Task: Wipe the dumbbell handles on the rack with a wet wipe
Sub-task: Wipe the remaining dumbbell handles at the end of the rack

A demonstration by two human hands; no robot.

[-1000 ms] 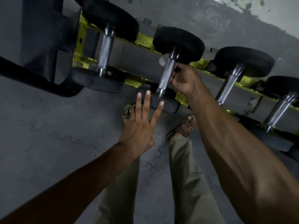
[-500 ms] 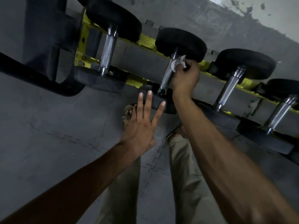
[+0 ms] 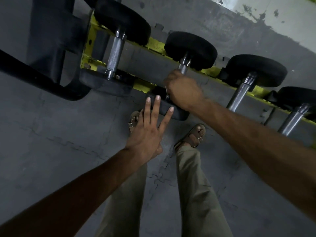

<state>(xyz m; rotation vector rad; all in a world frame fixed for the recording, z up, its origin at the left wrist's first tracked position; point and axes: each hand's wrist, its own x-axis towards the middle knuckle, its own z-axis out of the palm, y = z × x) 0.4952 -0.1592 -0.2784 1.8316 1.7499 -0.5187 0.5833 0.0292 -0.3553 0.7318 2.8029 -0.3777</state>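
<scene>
Several black dumbbells with metal handles lie across a yellow rack [image 3: 153,44]. My right hand [image 3: 183,89] wraps round the lower part of the second dumbbell's handle [image 3: 183,68]; the wet wipe is hidden inside that grip. My left hand [image 3: 150,127] has straight, spread fingers, with the fingertips against the near black head [image 3: 177,113] of the same dumbbell. The first dumbbell's knurled handle [image 3: 116,55] is to the left, and the third handle [image 3: 239,94] and fourth handle [image 3: 294,118] are to the right.
A black rack frame and curved tube [image 3: 42,82] stand at the left. Grey interlocking floor mats [image 3: 59,142] cover the ground. My feet in brown sandals [image 3: 193,135] stand just below the rack, legs in khaki trousers.
My right hand slid down the second handle from its top end to its lower part, and the wipe, seen earlier at the fingertips, is now hidden. My left hand stayed put.
</scene>
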